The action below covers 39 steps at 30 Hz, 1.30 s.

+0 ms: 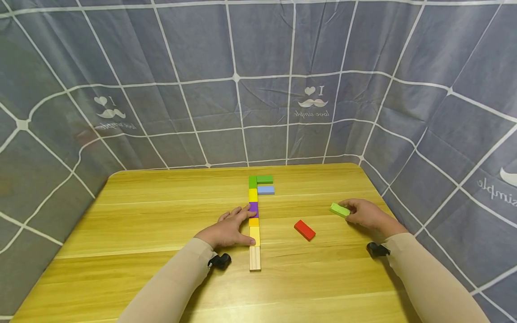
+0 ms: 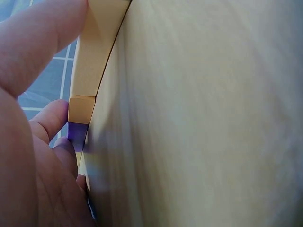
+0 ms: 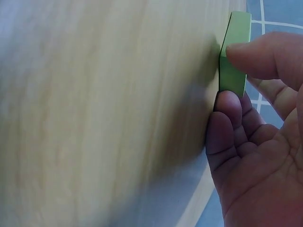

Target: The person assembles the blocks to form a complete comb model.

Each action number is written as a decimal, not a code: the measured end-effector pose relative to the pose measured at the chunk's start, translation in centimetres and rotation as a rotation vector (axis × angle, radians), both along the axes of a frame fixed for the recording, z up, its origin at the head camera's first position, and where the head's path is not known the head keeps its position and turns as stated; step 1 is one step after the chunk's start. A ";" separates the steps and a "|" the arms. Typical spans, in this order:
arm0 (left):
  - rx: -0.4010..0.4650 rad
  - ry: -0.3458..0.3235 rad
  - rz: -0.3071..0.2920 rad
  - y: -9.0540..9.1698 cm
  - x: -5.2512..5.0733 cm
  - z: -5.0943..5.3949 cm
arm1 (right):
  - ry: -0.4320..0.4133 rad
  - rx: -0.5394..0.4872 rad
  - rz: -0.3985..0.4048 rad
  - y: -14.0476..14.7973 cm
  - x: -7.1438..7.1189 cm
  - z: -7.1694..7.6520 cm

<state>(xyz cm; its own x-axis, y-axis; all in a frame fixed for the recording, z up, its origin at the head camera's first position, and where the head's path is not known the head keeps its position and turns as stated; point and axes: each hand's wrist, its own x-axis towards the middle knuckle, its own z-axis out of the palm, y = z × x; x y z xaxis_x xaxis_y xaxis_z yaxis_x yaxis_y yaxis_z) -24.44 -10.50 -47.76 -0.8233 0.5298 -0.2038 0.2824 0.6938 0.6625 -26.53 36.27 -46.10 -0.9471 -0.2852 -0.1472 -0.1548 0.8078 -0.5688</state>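
A straight row of wooden blocks runs away from me: a plain wood block, a pale yellow block, a short orange-yellow block, a purple block, a yellow block and a green block. My left hand rests along the row's left side, thumb on the pale yellow block and a fingertip on the purple one. Off to the right, my right hand pinches a light green block by its right end, thumb against it in the right wrist view.
A second green block juts right from the row's far end, with a light blue block just nearer. A red block lies tilted between the row and my right hand. Grey checked curtains surround the wooden table.
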 end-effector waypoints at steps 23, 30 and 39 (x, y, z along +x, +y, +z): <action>-0.021 0.004 0.003 0.0 -0.1 -0.2 | 0.056 0.061 0.040 -3.4 -2.5 0.6; -0.024 0.015 0.004 0.1 0.0 -0.1 | 0.038 0.037 0.056 -5.8 -3.6 1.0; -0.014 0.018 -0.001 0.1 -0.1 -0.2 | 0.046 -0.003 0.121 -9.3 -4.4 1.6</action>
<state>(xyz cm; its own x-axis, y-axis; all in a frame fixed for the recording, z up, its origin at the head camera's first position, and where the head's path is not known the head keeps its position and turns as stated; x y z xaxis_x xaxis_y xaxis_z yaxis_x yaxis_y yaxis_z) -24.55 -10.45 -47.93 -0.8262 0.5279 -0.1969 0.2948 0.7028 0.6474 -30.93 26.97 -44.55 -0.9113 -0.3986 -0.1030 -0.2775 0.7797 -0.5613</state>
